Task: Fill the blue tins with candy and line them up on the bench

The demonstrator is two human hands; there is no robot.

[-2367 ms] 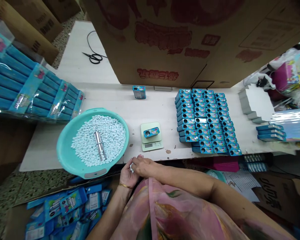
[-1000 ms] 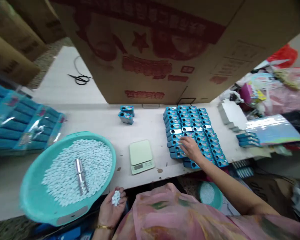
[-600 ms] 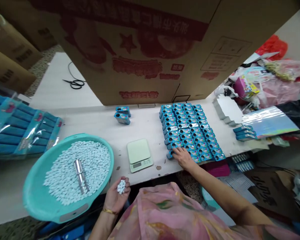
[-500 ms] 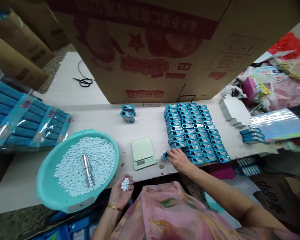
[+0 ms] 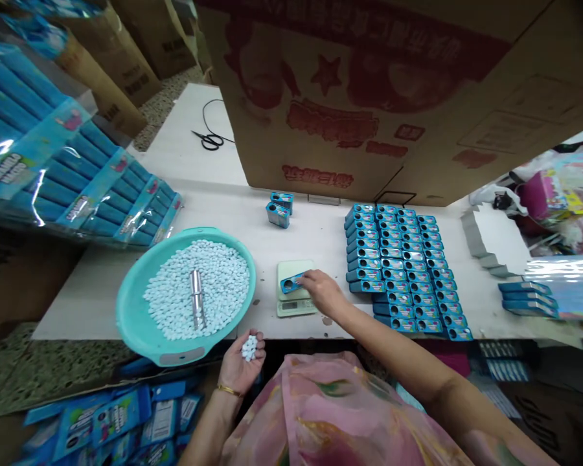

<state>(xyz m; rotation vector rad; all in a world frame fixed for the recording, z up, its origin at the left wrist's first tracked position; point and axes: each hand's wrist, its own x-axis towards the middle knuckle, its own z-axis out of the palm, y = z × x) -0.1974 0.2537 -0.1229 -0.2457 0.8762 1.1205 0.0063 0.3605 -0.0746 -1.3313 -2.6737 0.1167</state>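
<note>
My left hand (image 5: 243, 362) is cupped palm up near the table's front edge, fingers curled around a small heap of pale candies (image 5: 249, 347). Between the fingertips of my right hand (image 5: 322, 290) is a small blue box (image 5: 291, 283) with a dark round hole at one end. That box is over the pale green kitchen scale (image 5: 295, 266); whether it rests on the plate I cannot tell. To the left stands a turquoise basin (image 5: 126, 310) full of the same pale candies (image 5: 223, 272), with a shiny metal tube (image 5: 196, 298) lying on them.
Rows of blue boxes (image 5: 391, 259) stand on the right of the table. Two more boxes (image 5: 278, 215) stand behind the scale. A large carton (image 5: 350, 97) blocks the back. Scissors (image 5: 208, 140) lie far left, near wrapped blue packs (image 5: 63, 168). Loose blue packets (image 5: 116, 417) lie below the table.
My right hand has moved left from the tabletop to over the scale, carrying the blue box. My left hand still holds the candies. The view has shifted.
</note>
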